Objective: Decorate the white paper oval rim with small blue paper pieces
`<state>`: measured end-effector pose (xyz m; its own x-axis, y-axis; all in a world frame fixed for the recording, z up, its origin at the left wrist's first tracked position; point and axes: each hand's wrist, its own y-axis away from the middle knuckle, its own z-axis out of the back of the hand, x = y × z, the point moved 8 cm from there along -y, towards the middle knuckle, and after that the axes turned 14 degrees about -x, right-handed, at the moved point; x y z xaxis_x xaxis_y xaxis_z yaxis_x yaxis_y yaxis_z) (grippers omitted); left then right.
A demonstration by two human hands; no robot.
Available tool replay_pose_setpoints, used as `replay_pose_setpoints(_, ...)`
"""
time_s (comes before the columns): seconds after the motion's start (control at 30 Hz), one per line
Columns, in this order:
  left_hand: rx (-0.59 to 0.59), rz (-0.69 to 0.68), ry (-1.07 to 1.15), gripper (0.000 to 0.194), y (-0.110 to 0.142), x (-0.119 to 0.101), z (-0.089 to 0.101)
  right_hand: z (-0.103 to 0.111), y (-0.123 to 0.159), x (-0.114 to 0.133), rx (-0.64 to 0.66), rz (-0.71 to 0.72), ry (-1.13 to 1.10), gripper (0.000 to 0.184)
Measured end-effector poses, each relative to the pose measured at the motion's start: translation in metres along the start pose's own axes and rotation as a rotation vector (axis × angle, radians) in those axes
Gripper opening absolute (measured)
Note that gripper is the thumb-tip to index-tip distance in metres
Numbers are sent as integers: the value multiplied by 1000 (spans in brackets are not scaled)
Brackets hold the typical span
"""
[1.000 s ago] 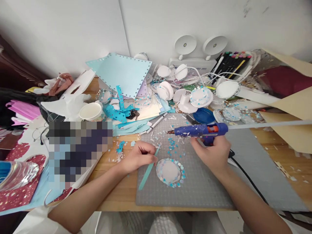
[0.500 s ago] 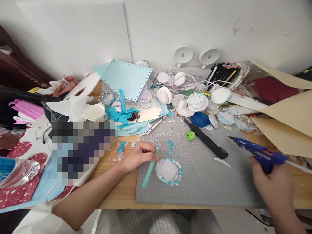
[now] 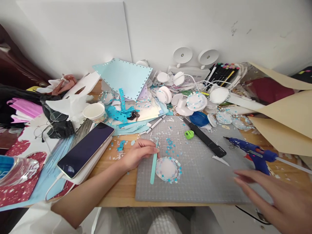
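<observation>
L hand (image 3: 140, 153) pinches a teal stick (image 3: 153, 167) btwn thumb & fingers over left side of gray mat (image 3: 200, 185), long axis near–far, far tip slightly right; R hand (image 3: 275, 191), blurred, half open, holds nothing, just nearside of blue glue gun (image 3: 254, 151), nozzle pointing left & far; blue-flecked disc (image 3: 167, 169) lies just right of stick.

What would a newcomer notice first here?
The blue glue gun draws the eye at right, just beyond the open right hand. Near the middle, the left hand holds a teal strip beside a blue-trimmed white disc. Further left lies a dark-screened phone.
</observation>
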<state>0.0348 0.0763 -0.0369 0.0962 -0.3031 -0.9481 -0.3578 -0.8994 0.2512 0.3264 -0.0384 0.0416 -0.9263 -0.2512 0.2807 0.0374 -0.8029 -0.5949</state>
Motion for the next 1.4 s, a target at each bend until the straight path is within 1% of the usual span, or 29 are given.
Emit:
replay_pose_setpoints(0.03, -5, 0, 13, 24, 0, -1, 0, -10, -11, 30, 73, 119, -2, 21)
replay_pose_setpoints(0.07, -10, -2, 27, 24, 0, -3, -1, -19, -23, 55, 119, 189, -4, 21)
replay_pose_setpoints(0.13, -23, -13, 66, 26, 0, -6, -1, -32, -46, 101, 124, 312, -48, 20)
replay_pose_setpoints(0.2, -37, -24, 107, 34, 0, -8, -1, -47, -62, 138, 147, 441, -142, 21)
replay_pose_setpoints(0.27, -54, -20, 149, 44, -1, -8, 0, -60, -70, 167, 125, 592, -212, 24)
replay_pose_setpoints(0.33, -59, -12, 183, 46, -1, -8, 1, -71, -72, 187, 80, 734, -239, 24)
replay_pose_setpoints(0.43, -60, -10, 226, 43, -2, -7, 3, -86, -71, 203, 9, 890, -257, 18)
replay_pose_setpoints(0.5, -59, 0, 243, 43, -2, -6, 3, -89, -71, 204, -52, 930, -280, 15)
replay_pose_setpoints(0.53, -55, 6, 247, 45, -1, -6, 3, -89, -72, 202, -87, 926, -303, 15)
replay_pose_setpoints(0.57, -51, 9, 245, 47, -1, -5, 2, -89, -74, 198, -119, 902, -331, 16)
replay_pose_setpoints(0.63, -40, 3, 213, 46, 0, -5, 1, -88, -78, 183, -149, 804, -432, 17)
replay_pose_setpoints(0.7, -31, -18, 129, 40, 2, -5, -1, -89, -84, 161, -164, 633, -569, 20)
replay_pose_setpoints(0.77, -21, -43, 25, 36, 4, -6, -1, -91, -90, 132, -205, 383, -680, 21)
replay_pose_setpoints(0.83, -5, -88, -81, 37, 6, -8, -3, -98, -93, 102, -227, 88, -752, 16)
replay_pose_setpoints(0.9, 15, -151, -182, 36, 7, -11, -7, -109, -91, 83, -181, -156, -827, 7)
replay_pose_setpoints(0.93, 22, -175, -227, 36, 8, -12, -8, -115, -89, 78, -143, -246, -872, 2)
replay_pose_setpoints(0.97, 27, -190, -265, 36, 8, -12, -10, -119, -87, 76, -104, -313, -922, 2)
replay_pose_setpoints(1.03, 28, -196, -323, 31, 8, -11, -12, -127, -84, 77, -32, -397, -1007, 8)
replay_pose_setpoints(1.1, 31, -201, -379, 23, 9, -9, -13, -131, -82, 80, 26, -450, -1058, 12)
replay_pose_setpoints(1.17, 37, -215, -420, 18, 9, -8, -13, -134, -80, 82, 76, -481, -1080, 16)
replay_pose_setpoints(1.4, 54, -252, -448, 14, 9, -12, -16, -141, -76, 89, 216, -551, -1106, 22)
